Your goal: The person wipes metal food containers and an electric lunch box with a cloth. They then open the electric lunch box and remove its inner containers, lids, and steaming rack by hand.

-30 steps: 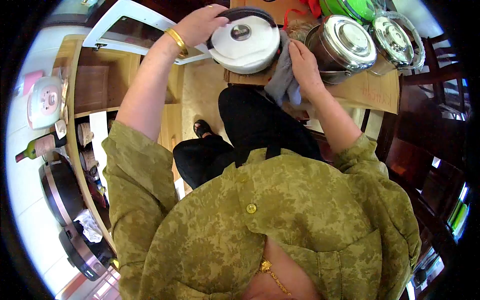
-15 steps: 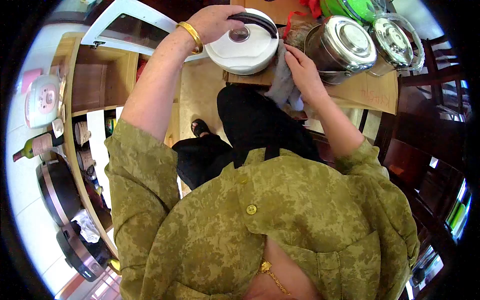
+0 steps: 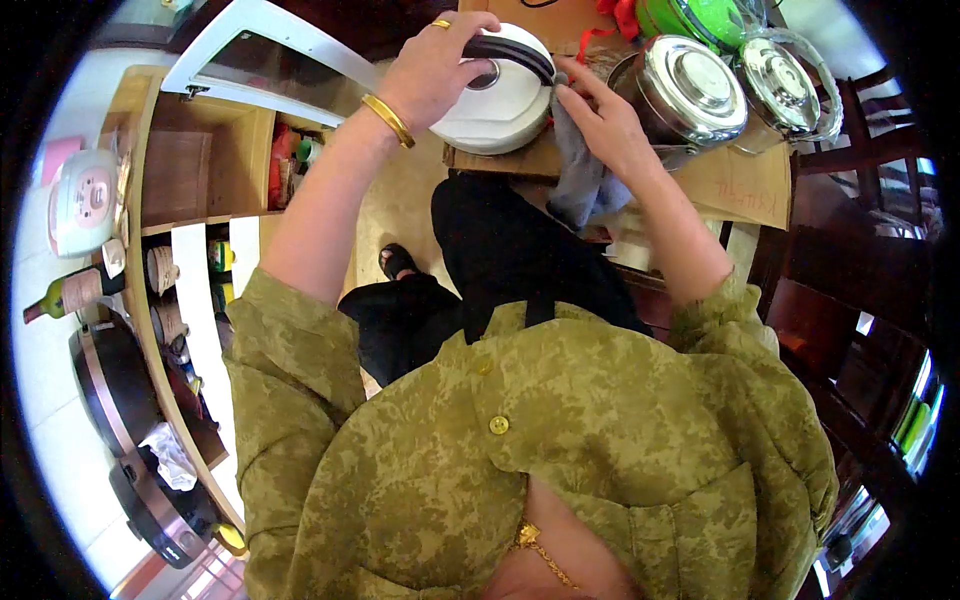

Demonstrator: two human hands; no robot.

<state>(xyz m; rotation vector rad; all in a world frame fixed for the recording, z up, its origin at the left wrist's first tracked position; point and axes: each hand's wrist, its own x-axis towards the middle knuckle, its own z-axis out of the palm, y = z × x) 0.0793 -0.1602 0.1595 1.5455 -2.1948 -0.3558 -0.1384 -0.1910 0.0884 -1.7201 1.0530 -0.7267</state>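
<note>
A white round lidded pot (image 3: 490, 128) with a black carrying handle (image 3: 512, 50) stands at the top centre. My left hand (image 3: 432, 70), with a gold ring and bangle, is closed around the left end of that handle, thumb and fingers on either side. Beside the pot's right edge, my right hand (image 3: 608, 125) pinches a crumpled grey cloth (image 3: 575, 165). The cloth hangs down over the cardboard edge, and its upper part lies against the pot near the handle's right end.
Steel lidded pots (image 3: 690, 90) and a green pot (image 3: 690, 18) stand to the right on flattened cardboard (image 3: 735, 190). A cabinet door (image 3: 270, 60) hangs open at left, by wooden shelves (image 3: 185, 160). A wine bottle (image 3: 65, 292) and rice cooker (image 3: 85, 205) sit farther left.
My left hand has shifted down and turned, its thumb now below the handle. My right hand has moved up slightly toward the handle's right end with the cloth.
</note>
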